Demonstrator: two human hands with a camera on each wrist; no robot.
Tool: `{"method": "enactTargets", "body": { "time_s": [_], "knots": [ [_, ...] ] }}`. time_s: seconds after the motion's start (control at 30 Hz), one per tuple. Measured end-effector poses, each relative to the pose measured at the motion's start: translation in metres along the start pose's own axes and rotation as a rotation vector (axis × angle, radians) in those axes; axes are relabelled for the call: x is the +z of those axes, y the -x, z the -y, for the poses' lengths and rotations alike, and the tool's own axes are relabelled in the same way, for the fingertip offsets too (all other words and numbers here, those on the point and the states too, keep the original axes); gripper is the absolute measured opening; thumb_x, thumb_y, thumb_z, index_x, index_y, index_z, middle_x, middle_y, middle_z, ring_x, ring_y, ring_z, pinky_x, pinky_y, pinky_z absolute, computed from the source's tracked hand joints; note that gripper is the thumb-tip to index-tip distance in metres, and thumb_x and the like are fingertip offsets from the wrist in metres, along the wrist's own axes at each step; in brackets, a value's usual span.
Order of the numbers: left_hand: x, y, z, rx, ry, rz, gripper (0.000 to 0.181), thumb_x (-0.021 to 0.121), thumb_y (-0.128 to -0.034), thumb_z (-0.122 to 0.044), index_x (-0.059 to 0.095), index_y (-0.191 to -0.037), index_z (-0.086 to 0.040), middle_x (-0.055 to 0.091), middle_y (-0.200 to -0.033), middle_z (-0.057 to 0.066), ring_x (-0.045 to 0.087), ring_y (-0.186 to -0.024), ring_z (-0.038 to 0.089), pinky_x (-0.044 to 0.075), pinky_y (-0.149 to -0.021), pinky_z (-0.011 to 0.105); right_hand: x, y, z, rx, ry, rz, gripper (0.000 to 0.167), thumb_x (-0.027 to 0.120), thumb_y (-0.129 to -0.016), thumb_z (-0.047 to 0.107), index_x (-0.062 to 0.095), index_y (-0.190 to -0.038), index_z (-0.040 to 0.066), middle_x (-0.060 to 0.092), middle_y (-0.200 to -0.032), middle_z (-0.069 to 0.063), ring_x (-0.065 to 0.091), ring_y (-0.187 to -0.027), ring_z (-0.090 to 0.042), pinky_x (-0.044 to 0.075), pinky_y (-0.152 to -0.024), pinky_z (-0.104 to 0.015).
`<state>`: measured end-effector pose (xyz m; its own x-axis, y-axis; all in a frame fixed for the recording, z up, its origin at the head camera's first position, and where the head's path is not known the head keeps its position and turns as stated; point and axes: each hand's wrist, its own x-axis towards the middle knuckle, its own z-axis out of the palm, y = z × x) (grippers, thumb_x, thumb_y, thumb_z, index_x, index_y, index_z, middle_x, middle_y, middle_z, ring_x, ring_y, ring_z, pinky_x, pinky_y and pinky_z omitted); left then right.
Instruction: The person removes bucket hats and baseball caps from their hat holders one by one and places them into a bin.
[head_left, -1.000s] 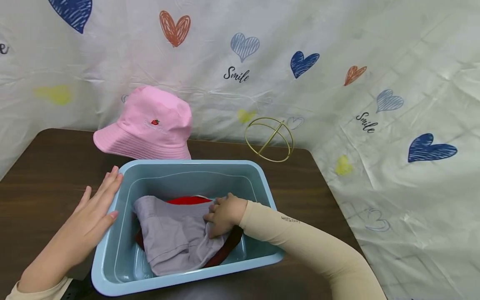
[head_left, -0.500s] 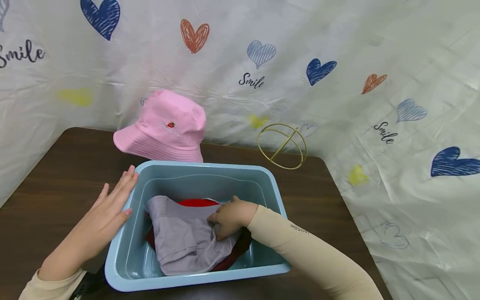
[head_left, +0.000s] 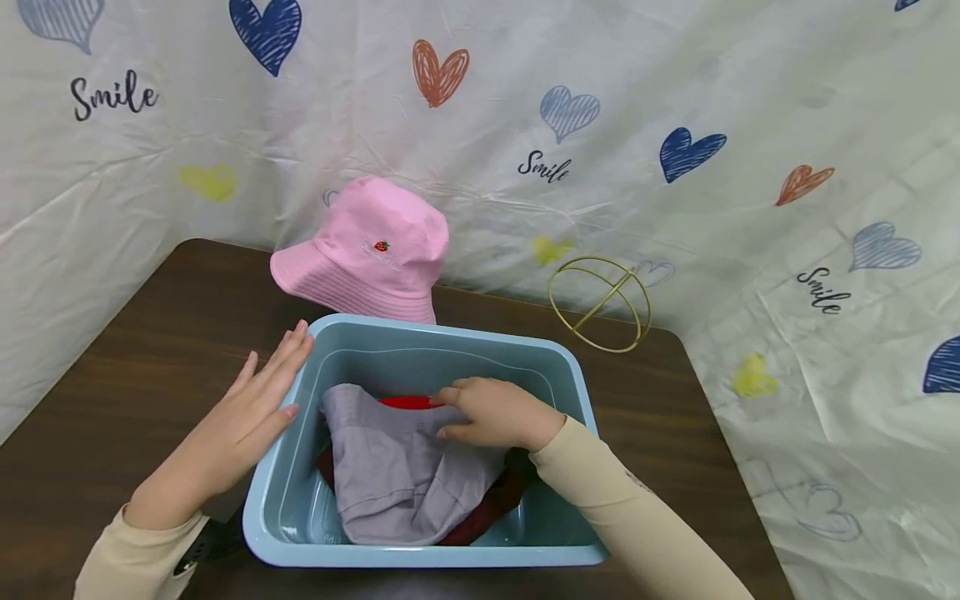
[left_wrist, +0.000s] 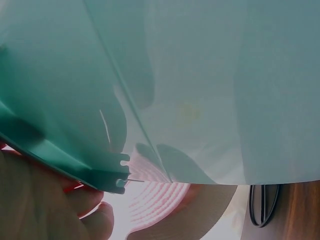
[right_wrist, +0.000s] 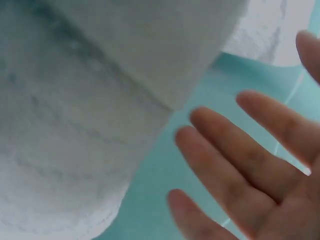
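A grey-lavender fabric piece that looks like a bucket hat [head_left: 408, 475] lies in a light blue plastic bin [head_left: 442, 556]. Red fabric [head_left: 406, 402] shows behind it, and dark maroon fabric [head_left: 480, 512] sticks out from underneath. Above the hat's right side is my right hand [head_left: 498, 412]; the right wrist view shows its fingers [right_wrist: 225, 185] spread and apart from the pale fabric [right_wrist: 90, 130]. My left hand [head_left: 240, 425] lies along the bin's left rim with straight fingers. In the left wrist view, part of that hand [left_wrist: 55, 205] shows beside the bin wall [left_wrist: 190, 90].
Behind the bin a pink bucket hat [head_left: 375, 254] with a strawberry motif stands raised over the dark wooden table [head_left: 150, 367]. A gold wire stand [head_left: 600, 304] is at the back right. A white cloth [head_left: 480, 133] printed with hearts hangs behind.
The head view has turned, so the scene sits further right. My right hand has risen off the grey-lavender hat, its fingers straightening. My left hand stays at the bin's rim.
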<state>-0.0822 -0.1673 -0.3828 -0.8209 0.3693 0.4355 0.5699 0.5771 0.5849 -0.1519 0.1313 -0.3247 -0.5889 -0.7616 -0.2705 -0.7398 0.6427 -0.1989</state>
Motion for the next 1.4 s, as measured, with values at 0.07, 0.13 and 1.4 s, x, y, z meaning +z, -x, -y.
{"method": "enactTargets", "body": {
  "time_s": [0.07, 0.13, 1.4],
  "knots": [
    [-0.001, 0.000, -0.001, -0.004, -0.006, 0.003, 0.066, 0.046, -0.0936, -0.009, 0.014, -0.152, -0.008, 0.008, -0.158, 0.007, 0.005, -0.144, 0.027, -0.004, -0.109, 0.058, -0.003, 0.002, 0.000, 0.007, -0.010, -0.086, 0.032, 0.067, -0.088, 0.026, 0.065, -0.115, 0.008, 0.064, -0.104, -0.001, 0.061, -0.093, -0.016, 0.050, -0.080, -0.030],
    [-0.001, 0.000, -0.001, -0.010, -0.011, 0.006, 0.066, 0.046, -0.0939, -0.009, 0.014, -0.152, -0.008, 0.008, -0.158, 0.007, 0.006, -0.144, 0.027, -0.003, -0.109, 0.057, -0.007, 0.004, 0.001, 0.027, -0.026, -0.161, 0.029, 0.067, -0.087, 0.024, 0.065, -0.112, 0.009, 0.064, -0.099, 0.000, 0.060, -0.088, -0.014, 0.050, -0.074, -0.028],
    [-0.004, -0.002, -0.001, -0.003, -0.085, 0.017, 0.066, 0.047, -0.0946, -0.015, 0.014, -0.152, -0.007, 0.007, -0.158, 0.007, 0.007, -0.144, 0.028, -0.002, -0.109, 0.058, -0.074, -0.018, 0.000, 0.121, -0.283, -0.731, 0.026, 0.070, -0.085, 0.014, 0.064, -0.106, 0.003, 0.064, -0.095, -0.008, 0.060, -0.086, -0.021, 0.048, -0.079, -0.033]
  ]
}}
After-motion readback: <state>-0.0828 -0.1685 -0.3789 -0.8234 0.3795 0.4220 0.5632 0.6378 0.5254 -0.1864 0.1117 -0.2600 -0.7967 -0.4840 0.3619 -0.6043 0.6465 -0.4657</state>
